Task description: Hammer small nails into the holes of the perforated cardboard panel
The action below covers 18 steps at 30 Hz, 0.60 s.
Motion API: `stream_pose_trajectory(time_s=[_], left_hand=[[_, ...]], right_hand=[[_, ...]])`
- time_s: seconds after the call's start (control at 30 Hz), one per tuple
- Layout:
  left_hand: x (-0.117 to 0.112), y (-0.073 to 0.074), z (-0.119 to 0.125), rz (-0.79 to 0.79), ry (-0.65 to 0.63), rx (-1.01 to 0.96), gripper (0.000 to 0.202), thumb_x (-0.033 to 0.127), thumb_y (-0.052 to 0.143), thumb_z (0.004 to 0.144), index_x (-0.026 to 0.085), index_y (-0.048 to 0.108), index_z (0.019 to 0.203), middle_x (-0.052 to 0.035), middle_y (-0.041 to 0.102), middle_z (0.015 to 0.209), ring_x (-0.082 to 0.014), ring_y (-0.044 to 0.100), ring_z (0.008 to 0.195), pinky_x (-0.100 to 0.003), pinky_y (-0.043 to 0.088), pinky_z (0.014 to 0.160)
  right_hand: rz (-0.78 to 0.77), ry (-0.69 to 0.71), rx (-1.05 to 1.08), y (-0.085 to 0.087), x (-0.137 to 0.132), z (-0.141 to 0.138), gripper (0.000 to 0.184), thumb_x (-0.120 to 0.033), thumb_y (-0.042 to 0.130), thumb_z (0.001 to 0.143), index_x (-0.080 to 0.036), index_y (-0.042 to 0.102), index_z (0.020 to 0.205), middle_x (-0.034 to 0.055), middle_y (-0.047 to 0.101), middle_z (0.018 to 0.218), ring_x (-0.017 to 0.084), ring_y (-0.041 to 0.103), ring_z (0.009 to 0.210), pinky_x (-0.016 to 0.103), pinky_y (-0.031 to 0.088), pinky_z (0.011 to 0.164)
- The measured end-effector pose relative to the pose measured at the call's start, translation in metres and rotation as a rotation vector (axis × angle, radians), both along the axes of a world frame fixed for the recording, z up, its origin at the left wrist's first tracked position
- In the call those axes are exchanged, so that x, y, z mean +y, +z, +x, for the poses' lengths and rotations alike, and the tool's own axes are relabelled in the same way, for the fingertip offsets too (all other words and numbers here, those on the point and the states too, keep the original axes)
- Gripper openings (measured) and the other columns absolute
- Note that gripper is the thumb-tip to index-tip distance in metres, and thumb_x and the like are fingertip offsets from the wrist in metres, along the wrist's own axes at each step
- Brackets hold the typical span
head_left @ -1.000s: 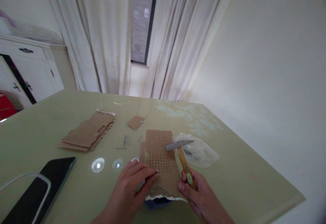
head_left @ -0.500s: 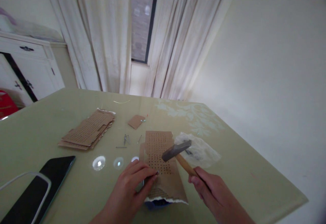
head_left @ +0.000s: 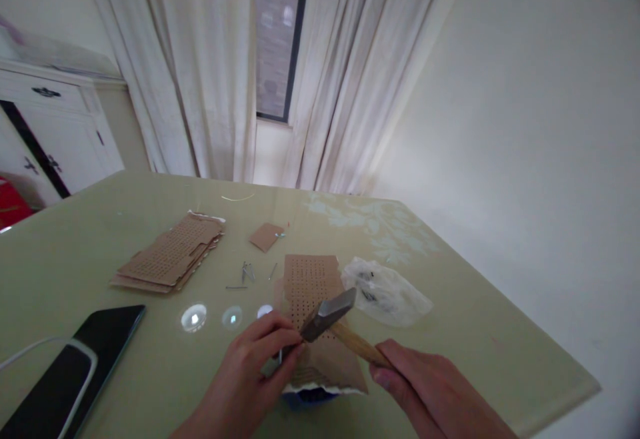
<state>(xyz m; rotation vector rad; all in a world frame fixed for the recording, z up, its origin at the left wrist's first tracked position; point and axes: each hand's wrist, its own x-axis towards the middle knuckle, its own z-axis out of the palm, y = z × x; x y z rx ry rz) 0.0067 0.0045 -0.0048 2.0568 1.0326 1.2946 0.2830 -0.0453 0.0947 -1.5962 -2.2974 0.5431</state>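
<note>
left hand [head_left: 245, 386]: fingertips pinched together on perforated brown cardboard sheet [head_left: 310, 276]; what they pinch is unclear
right hand [head_left: 430, 392]: fingers wrapped round wooden-handled steel hammer [head_left: 340, 327]
strike: light, square, clear of fingertips

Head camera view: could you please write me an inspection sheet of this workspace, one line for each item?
Surface: glossy green table, with lamp reflections on it.
Job's things: perforated cardboard sheet lying on a blue object; wooden-handled hammer, head over the sheet.
Clutter: stack of perforated cardboard, small cardboard scrap, loose nails, plastic bag, dark-screened devices.
Grippers: left hand pinched at the sheet under the hammer head, what it pinches is hidden; right hand grips the hammer handle.
Cables: white cable over the devices.
Surroundings: curtains, window, white cabinet, plain wall.
</note>
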Motion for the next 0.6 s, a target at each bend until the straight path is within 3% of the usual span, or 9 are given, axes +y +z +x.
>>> stream_pose_trajectory(time_s=[0.17, 0.33, 0.5, 0.6], left_hand=[[-0.001, 0.000, -0.002, -0.013, -0.008, 0.025, 0.014, 0.020, 0.066, 0.103, 0.028, 0.078, 0.101, -0.0008, 0.074, 0.096, -0.0136, 0.074, 0.084, -0.019, 0.059, 0.077], [0.000, -0.001, -0.001, 0.012, -0.006, 0.053, 0.015, 0.019, 0.065, 0.102, 0.026, 0.077, 0.096, -0.0014, 0.074, 0.094, -0.0147, 0.073, 0.083, -0.020, 0.059, 0.077], [0.001, -0.003, 0.001, 0.017, 0.005, 0.057, 0.014, 0.020, 0.066, 0.102, 0.028, 0.078, 0.100, -0.0016, 0.074, 0.097, -0.0150, 0.074, 0.087, -0.021, 0.059, 0.080], [0.000, -0.002, 0.001, -0.008, 0.011, 0.077, 0.017, 0.015, 0.064, 0.100, 0.025, 0.076, 0.091, -0.0025, 0.072, 0.096, -0.0150, 0.073, 0.086, -0.021, 0.059, 0.078]], right_hand=[[0.052, -0.034, 0.048, 0.001, -0.002, -0.001, 0.035, -0.046, 0.040, 0.116, -0.027, 0.064, 0.099, 0.0020, 0.079, 0.086, 0.022, 0.077, 0.076, 0.028, 0.052, 0.070], [0.004, 0.020, -0.061, -0.009, -0.001, 0.000, 0.035, -0.045, 0.043, 0.115, -0.027, 0.062, 0.091, 0.0022, 0.078, 0.082, 0.024, 0.077, 0.072, 0.029, 0.051, 0.065], [0.046, 0.025, -0.017, -0.011, -0.001, 0.002, 0.035, -0.046, 0.039, 0.115, -0.028, 0.061, 0.097, 0.0028, 0.079, 0.083, 0.023, 0.077, 0.071, 0.028, 0.051, 0.064], [-0.010, 0.050, -0.055, -0.016, 0.000, 0.001, 0.035, -0.046, 0.041, 0.115, -0.027, 0.060, 0.091, 0.0030, 0.078, 0.081, 0.023, 0.077, 0.069, 0.029, 0.050, 0.062]])
